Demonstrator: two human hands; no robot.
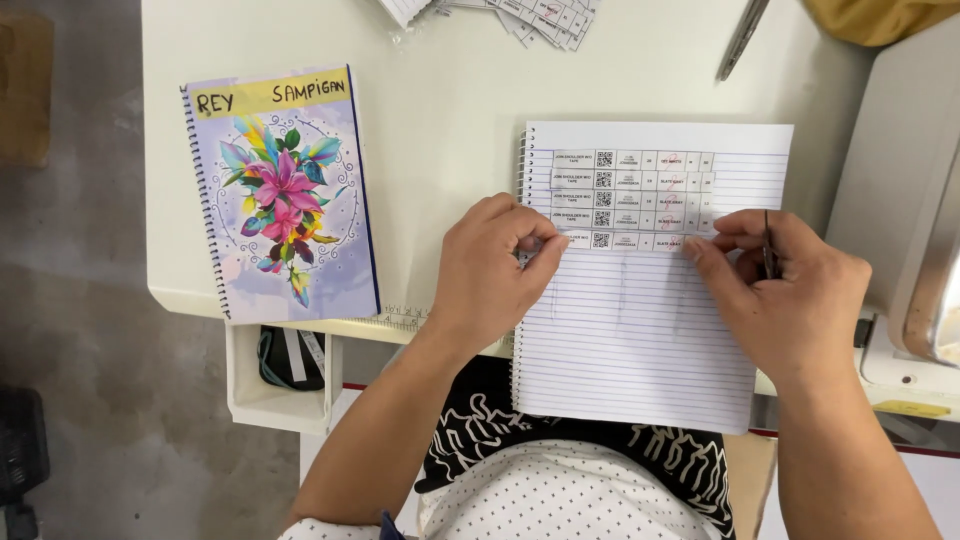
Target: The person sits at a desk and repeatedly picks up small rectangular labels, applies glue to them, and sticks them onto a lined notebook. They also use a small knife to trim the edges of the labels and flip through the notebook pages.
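Note:
An open spiral notebook (640, 330) with lined pages lies on the white table (450, 110). Several paper label strips (630, 185) with small square codes are stuck in rows near its top. My left hand (495, 275) pinches the left end of the lowest strip (625, 241) against the page. At that strip's right end, my right hand (785, 300) presses down with its fingertips and also holds a thin dark pen (770, 250) upright between the fingers.
A closed spiral notebook (285, 190) with a flower cover lies at the left. More loose label strips (540, 15) sit at the table's far edge, beside a pen (740, 40). A sewing machine (915, 230) stands at the right. A small tray (275, 380) hangs below the table edge.

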